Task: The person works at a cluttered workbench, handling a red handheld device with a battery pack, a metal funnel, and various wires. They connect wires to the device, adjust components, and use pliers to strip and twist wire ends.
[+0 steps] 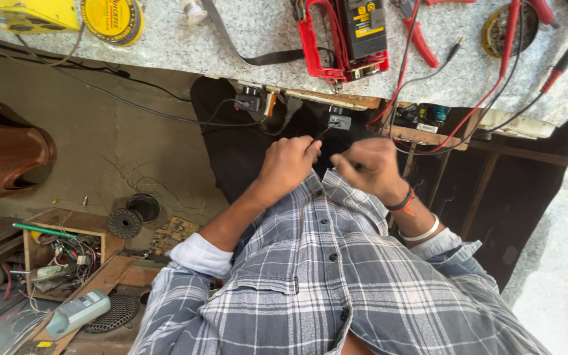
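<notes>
Person's seated at a speckled stone workbench (244,39), both hands held close in front of the chest, just below the bench edge. Left hand (288,164) is curled almost to a fist, thumb and forefinger pinched at the top; right hand (369,169) also curled tight, knuckles up. Between them runs a thin dark wire (327,131), prob. both hands pinching it, but the hold itself is hidden by the fingers, so can't tell exactly what each has.

Wire goes up from the hands to a small grey connector block (339,121) hanging under the bench edge; a second black plug (248,102) hangs to its left, w/ black cable trailing off left.

Handling, as I judge it: wire's v. light, limp, no stiffness to speak of, thin enough to slip or kink. Conductor or its joint at the block could snap if yanked. Best held near the end by fingertip pinch, as it seems to be now.

Direction: the visible stretch runs roughly from hands up and slightly right toward the block; long axis near-vertical in the head view, free end down at the hands.

On the bench: red-framed multimeter (350,36), red pliers (422,39), red test leads (507,59), yellow tape roll (112,20).
</notes>
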